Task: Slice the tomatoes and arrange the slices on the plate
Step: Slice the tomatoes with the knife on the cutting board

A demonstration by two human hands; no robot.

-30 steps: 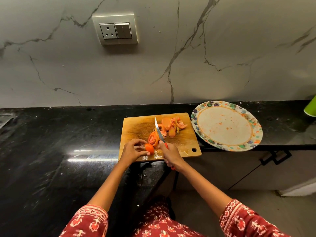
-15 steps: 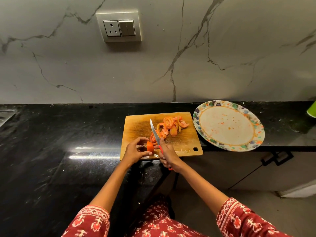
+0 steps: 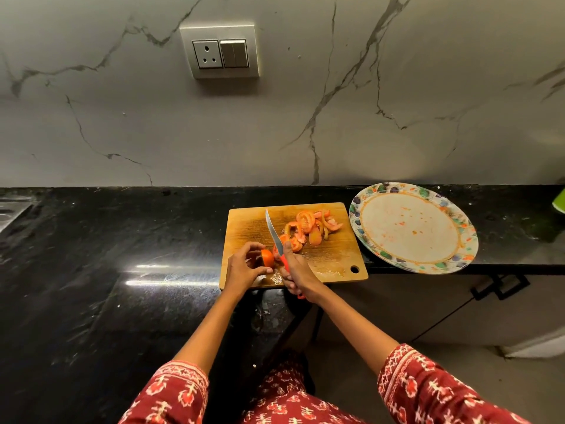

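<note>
Slicing step in hand, I judge. My left hand (image 3: 246,267) pinches tomato stub (image 3: 267,258) on cutting board (image 3: 333,261), frame centre. Right hand (image 3: 298,270) grips knife (image 3: 273,230), blade beside stub. Slices (image 3: 308,224) piled upper board; plate (image 3: 458,258) right, bare of slices. Next: thin cut, fingers tucked clear.

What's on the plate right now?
The plate holds no slices, only orange juice smears and specks. The cut slices lie on the cutting board. Nothing covers the plate's face.
</note>
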